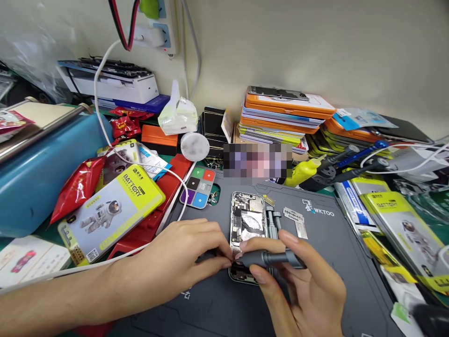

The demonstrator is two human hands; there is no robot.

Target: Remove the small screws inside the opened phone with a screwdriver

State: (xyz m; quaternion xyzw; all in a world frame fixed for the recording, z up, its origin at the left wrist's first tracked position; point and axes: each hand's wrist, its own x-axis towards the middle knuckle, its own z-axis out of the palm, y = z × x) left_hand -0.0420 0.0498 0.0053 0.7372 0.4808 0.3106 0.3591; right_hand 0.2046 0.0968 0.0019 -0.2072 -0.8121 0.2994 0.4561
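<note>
An opened smartphone (247, 220) lies on the dark grey work mat (196, 309), its circuit board and inner parts exposed. My right hand (301, 285) grips a grey screwdriver (273, 259), held nearly level over the phone's lower part. Thumb and fingertips of my left hand (192, 257) are pinched together at the phone's lower left edge. What they hold there, if anything, is too small to make out. Close to the phone's right side lie more grey screwdrivers (270, 216), partly behind my right fingers. A razor blade (293, 216) rests farther right.
A coloured screw tray (198, 187) sits behind the phone. Battery boxes (115, 210) and a white cable (184, 187) crowd the left. Stacked boxes (280, 117) stand along the wall. A tool holder (319, 178) and further battery boxes (407, 234) are at right.
</note>
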